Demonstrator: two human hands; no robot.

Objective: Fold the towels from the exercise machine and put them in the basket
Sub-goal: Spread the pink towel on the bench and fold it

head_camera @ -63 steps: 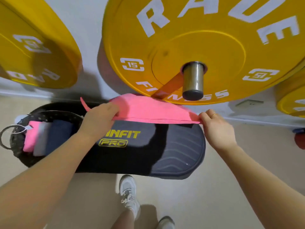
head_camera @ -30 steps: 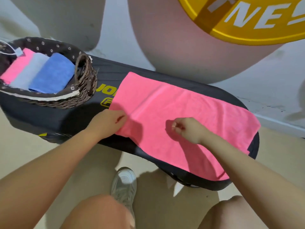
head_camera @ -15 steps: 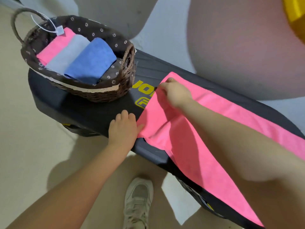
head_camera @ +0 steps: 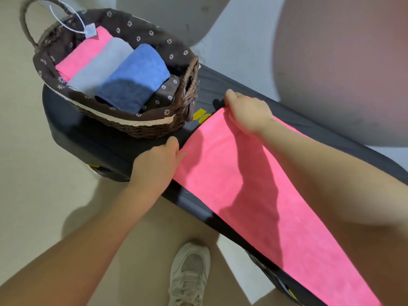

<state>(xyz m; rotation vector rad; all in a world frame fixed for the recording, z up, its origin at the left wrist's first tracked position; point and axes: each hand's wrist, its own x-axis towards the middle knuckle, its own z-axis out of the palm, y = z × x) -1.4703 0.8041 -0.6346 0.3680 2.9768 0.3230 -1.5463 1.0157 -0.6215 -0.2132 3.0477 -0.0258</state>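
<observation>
1. My left hand (head_camera: 157, 165) grips the near corner of the pink towel (head_camera: 247, 195) at the front edge of the black exercise machine (head_camera: 106, 149); thumb on top, fingers curled under the cloth; half a second ago it lay flatter against that edge.
2. My right hand (head_camera: 248, 113) pinches the far corner of the same short end, fingers curled round the cloth; it now sits further toward the basket (head_camera: 141, 127), with the towel's end pulled straighter than before.
3. The towel lies lengthwise along the machine, running away to the lower right; its end stops just beside the basket, not touching it.
4. The basket stands on the machine's left end, as before; inside lie three folded towels side by side: pink folded towel (head_camera: 85, 55), grey folded towel (head_camera: 99, 65), blue folded towel (head_camera: 134, 78).
5. White shoe (head_camera: 189, 274) on the floor below; view shifted slightly closer.
</observation>
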